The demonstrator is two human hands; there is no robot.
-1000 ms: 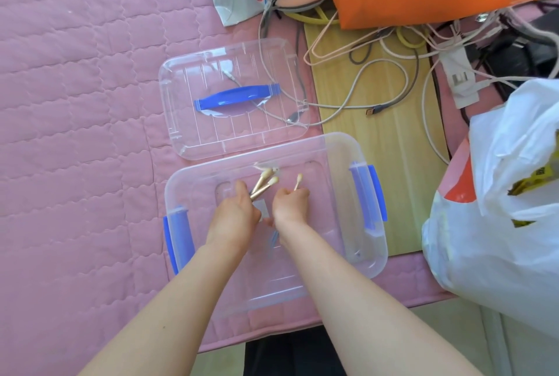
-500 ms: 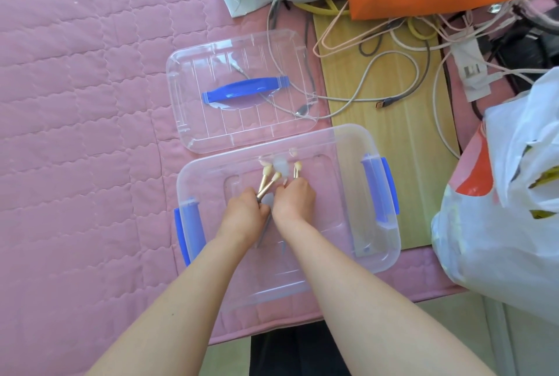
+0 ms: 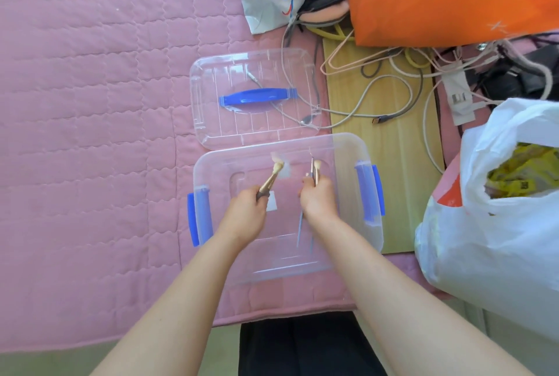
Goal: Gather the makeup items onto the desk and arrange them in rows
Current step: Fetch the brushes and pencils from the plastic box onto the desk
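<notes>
Presently: left hand point(image 3: 245, 212), fingers curled round a small bundle of makeup brushes point(image 3: 272, 177), gilt handles, pale bristle heads pointing away from the person and leaning to the right; right hand point(image 3: 317, 200), pinching one similar brush point(image 3: 316, 170) with a thin tool beside it, both lying nearly straight along the line away from the body. Both hands sit inside the clear storage bin point(image 3: 348, 141), which rests on the pink quilt point(image 3: 90, 133), its lid point(image 3: 217, 79) just beyond. A thin blue stick point(image 3: 299, 227) runs lengthwise below the right wrist; held or loose, cannot tell. The wooden desk point(image 3: 402, 194), strewn with cables point(image 3: 390, 117), lies right of the bin, nearer the right hand, whose load probably crosses first.
</notes>
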